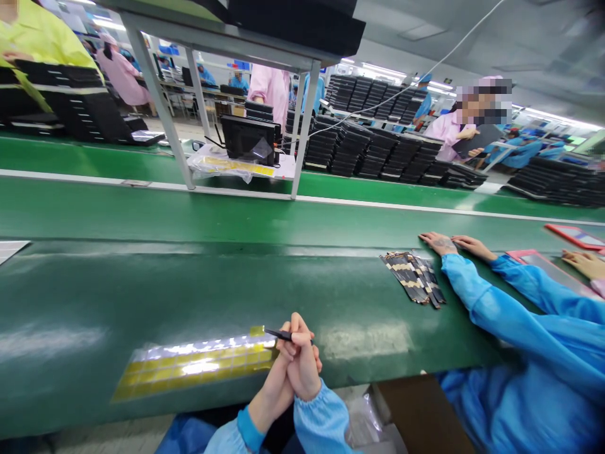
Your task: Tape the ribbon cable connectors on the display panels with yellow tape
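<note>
My two hands are pressed together over the near edge of the green bench, in light blue sleeves. My right hand [305,360] is closed on a slim black tool that looks like tweezers [278,333], its tip pointing left. At that tip is a small yellow tape piece [258,330]; whether the tip grips it I cannot tell. My left hand [276,381] is closed and lies against the right, its fingers partly hidden behind it. Just left of both hands lies a clear sheet with rows of yellow tape pieces [189,372], shiny with reflected light.
A bundle of black flat strips [413,277] lies to the right, near a co-worker's hands [442,243]. Red-framed panels [543,268] lie beyond. A metal rack [305,126] with a black screen [250,142] stands ahead. Stacked black trays [378,151] line the back. Below the bench is a brown box [425,413].
</note>
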{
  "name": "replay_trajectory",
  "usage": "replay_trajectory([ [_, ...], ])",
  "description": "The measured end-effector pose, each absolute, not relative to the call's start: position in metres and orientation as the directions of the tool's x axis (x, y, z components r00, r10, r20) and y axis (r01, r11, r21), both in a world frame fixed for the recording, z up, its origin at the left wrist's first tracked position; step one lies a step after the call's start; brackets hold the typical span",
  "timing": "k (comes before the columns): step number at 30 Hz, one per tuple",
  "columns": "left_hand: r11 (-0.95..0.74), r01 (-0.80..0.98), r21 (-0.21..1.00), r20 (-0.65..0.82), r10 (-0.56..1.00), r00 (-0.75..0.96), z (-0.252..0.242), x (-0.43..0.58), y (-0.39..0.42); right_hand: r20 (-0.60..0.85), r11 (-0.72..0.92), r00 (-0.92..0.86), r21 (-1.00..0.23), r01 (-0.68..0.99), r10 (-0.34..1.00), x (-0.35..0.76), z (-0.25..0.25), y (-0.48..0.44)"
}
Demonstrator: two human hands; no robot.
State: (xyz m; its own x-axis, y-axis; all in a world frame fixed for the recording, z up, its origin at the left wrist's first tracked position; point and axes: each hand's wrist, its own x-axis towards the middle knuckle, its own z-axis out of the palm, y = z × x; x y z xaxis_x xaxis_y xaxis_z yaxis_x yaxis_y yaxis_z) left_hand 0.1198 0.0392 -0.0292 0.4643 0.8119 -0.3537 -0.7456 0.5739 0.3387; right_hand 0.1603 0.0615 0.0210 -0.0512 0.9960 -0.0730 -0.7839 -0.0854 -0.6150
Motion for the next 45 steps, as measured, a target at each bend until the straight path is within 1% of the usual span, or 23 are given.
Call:
replay_trajectory([
  [10,0.558,-0.758,0.337,-0.349,0.822,0.45,-0.029,0.12,0.039,-0.098,-0.094,-0.042,-0.618,-0.781,0.994,0.161,0.019,0.061],
  [19,0.571,-0.754,0.325,-0.368,0.81,0.456,-0.029,0.12,0.039,-0.069,-0.078,-0.045,-0.634,-0.769,0.997,0.161,0.021,0.061],
  [30,0.588,-0.746,0.314,-0.38,0.798,0.468,-0.024,0.119,0.04,-0.065,-0.075,-0.044,-0.619,-0.781,0.997,0.16,0.022,0.061],
  [38,0.571,-0.775,0.271,-0.363,0.806,0.468,-0.033,0.12,0.037,-0.068,-0.082,-0.05,-0.624,-0.777,0.996,0.16,0.021,0.061],
  [45,0.56,-0.772,0.3,-0.342,0.819,0.461,-0.038,0.121,0.036,-0.097,-0.095,-0.044,-0.617,-0.781,0.994,0.16,0.024,0.061],
])
